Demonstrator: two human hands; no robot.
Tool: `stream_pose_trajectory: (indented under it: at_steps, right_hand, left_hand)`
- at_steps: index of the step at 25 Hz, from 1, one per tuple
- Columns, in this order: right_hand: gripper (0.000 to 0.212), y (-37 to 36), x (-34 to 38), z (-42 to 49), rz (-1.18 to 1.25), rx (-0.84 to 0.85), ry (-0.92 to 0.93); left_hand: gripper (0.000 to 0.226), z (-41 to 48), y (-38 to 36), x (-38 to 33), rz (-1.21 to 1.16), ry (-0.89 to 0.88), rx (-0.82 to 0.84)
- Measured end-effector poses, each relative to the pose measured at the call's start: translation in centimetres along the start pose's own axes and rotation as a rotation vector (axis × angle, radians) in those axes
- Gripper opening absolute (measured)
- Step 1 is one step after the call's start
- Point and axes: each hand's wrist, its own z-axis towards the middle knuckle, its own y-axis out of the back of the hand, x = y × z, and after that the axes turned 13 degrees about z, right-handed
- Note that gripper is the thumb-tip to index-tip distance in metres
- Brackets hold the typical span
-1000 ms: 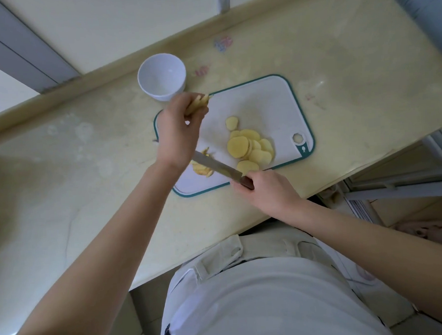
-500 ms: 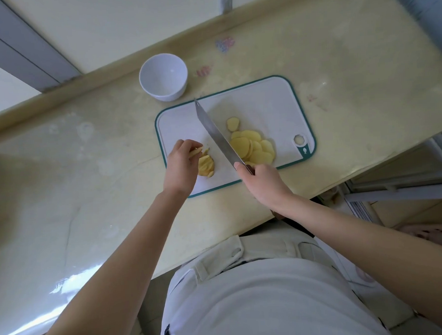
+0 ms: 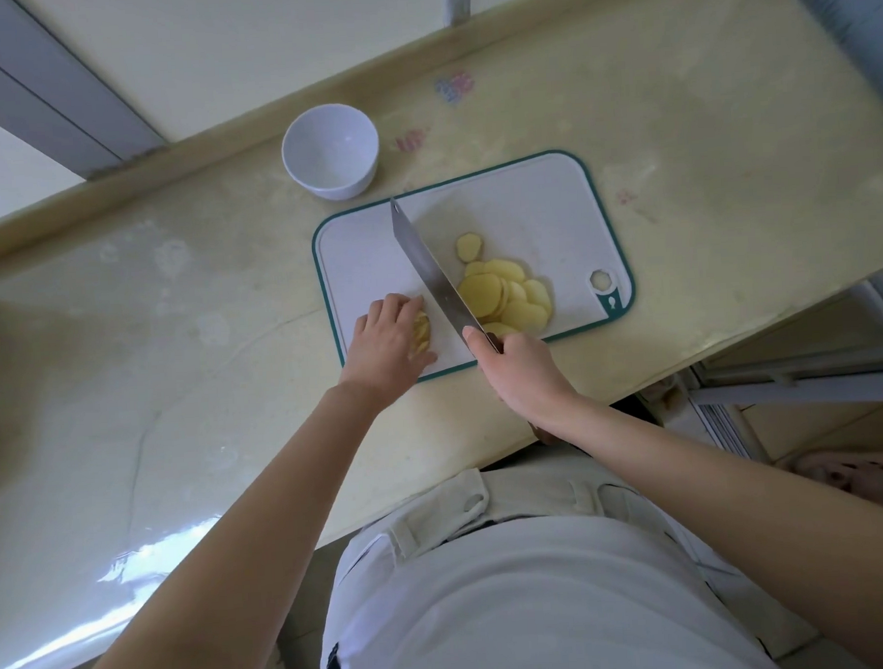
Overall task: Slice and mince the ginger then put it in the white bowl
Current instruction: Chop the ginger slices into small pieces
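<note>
Moved: left hand (image 3: 386,337) has settled lower over the stack (image 3: 421,332) than half a second ago; the knife (image 3: 431,268) keeps about the same slant.
Left hand: fingers curled over the stack, thumb at its near side, holding it on the board (image 3: 550,200).
Right hand (image 3: 518,366): clenched round the knife handle.
Key relation: the stack is just left of the blade, its long axis near-to-far, roughly along the blade.
Nearer hand: left, already on it.
Slices (image 3: 504,295): loose pile right of the blade, just beyond the right hand.
Bowl (image 3: 330,151): beyond the left hand, off the board, no ginger in it.
In the way: probably only the left fingertips beside the edge.
</note>
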Motion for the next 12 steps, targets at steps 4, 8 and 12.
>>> stream_pose_trajectory:
  at_steps: [4,8,12]
  right_hand:
    - [0.058,-0.4,-0.1,0.0,-0.002,0.025,-0.02]
    - [0.059,-0.6,0.0,-0.1,-0.051,0.023,0.005]
    - [0.059,-0.8,0.5,-0.4,-0.076,0.018,0.007]
  left_hand:
    - [0.058,-0.5,-0.7,-0.3,-0.009,0.023,-0.056]
    - [0.064,-0.6,-0.9,-0.7,-0.099,0.085,-0.06]
    - [0.07,-0.9,-1.3,-0.8,-0.016,0.141,-0.032]
